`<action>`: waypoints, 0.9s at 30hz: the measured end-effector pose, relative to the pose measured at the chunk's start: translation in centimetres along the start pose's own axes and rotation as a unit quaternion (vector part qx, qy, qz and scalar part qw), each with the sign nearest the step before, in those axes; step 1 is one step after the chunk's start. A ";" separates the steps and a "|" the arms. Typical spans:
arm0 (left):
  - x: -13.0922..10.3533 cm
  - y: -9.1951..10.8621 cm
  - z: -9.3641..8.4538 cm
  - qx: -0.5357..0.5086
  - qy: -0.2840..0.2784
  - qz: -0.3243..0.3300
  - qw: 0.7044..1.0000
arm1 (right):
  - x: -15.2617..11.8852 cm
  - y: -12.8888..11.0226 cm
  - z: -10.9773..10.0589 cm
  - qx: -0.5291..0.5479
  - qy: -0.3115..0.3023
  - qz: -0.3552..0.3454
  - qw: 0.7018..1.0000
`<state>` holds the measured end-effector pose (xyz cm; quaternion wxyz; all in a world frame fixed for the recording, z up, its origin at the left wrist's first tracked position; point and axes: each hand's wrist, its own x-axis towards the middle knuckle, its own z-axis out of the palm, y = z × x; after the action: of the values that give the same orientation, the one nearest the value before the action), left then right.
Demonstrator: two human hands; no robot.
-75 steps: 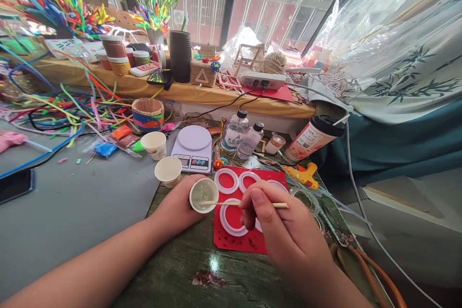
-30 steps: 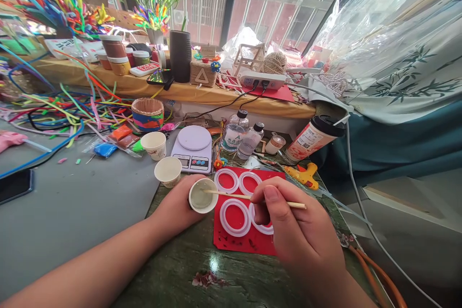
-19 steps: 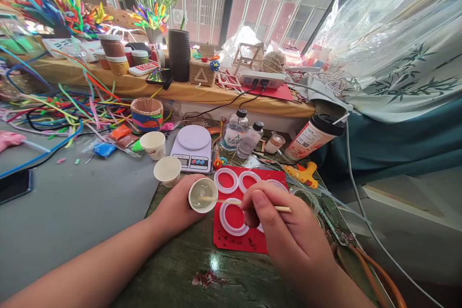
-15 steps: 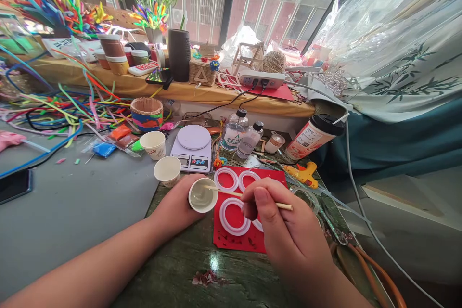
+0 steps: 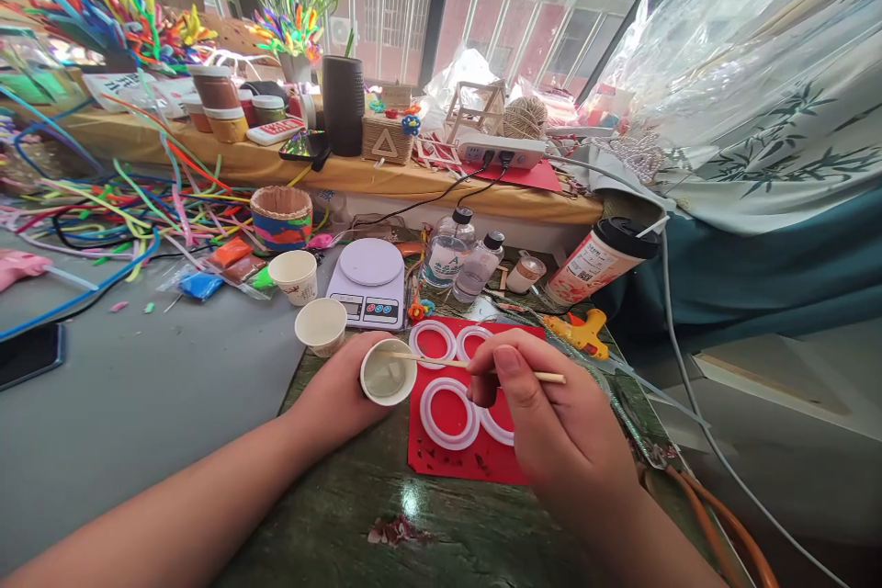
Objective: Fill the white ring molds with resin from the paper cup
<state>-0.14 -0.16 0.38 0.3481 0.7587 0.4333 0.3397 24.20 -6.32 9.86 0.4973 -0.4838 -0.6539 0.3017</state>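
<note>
My left hand (image 5: 351,381) is wrapped round a white paper cup (image 5: 389,400), tilted toward me, with a clear liquid inside. Between thumb and fingers, my right hand (image 5: 544,404) pinches a thin wooden stick (image 5: 441,362) whose far end reaches into that cup. Under and beside the right hand lies a red sheet (image 5: 441,464) bearing several white ring molds (image 5: 449,413); the hand partly hides those on the right. Two more paper cups, a nearer one (image 5: 321,327) and a farther one (image 5: 293,277), stand beyond my left hand.
A kitchen scale (image 5: 365,285) stands behind the cups, with two clear bottles (image 5: 447,248) to its right. A yellow glue gun (image 5: 582,333) and a lidded drink cup (image 5: 596,262) are at the right. Coloured pipe cleaners (image 5: 138,220) and a phone (image 5: 31,356) lie left.
My right hand has shifted slightly to the right and down, drawing the stick a little with it. My left hand and the cup stay in place.
</note>
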 end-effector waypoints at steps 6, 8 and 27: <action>0.1 0.2 -0.1 0.008 0.008 -0.001 1.000 | 1.2 1.0 0.1 0.122 0.021 0.162 0.979; 0.1 0.3 -0.1 0.005 0.008 0.001 1.000 | 2.2 1.8 0.3 0.183 0.048 0.215 0.958; 0.4 0.9 -0.3 -0.023 0.007 -0.006 1.000 | 4.0 1.6 -2.1 0.315 0.204 0.179 0.910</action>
<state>0.16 -0.12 1.32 0.3642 0.7454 0.4328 0.3527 26.54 -2.21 10.62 0.6841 -0.4617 -0.3121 0.4707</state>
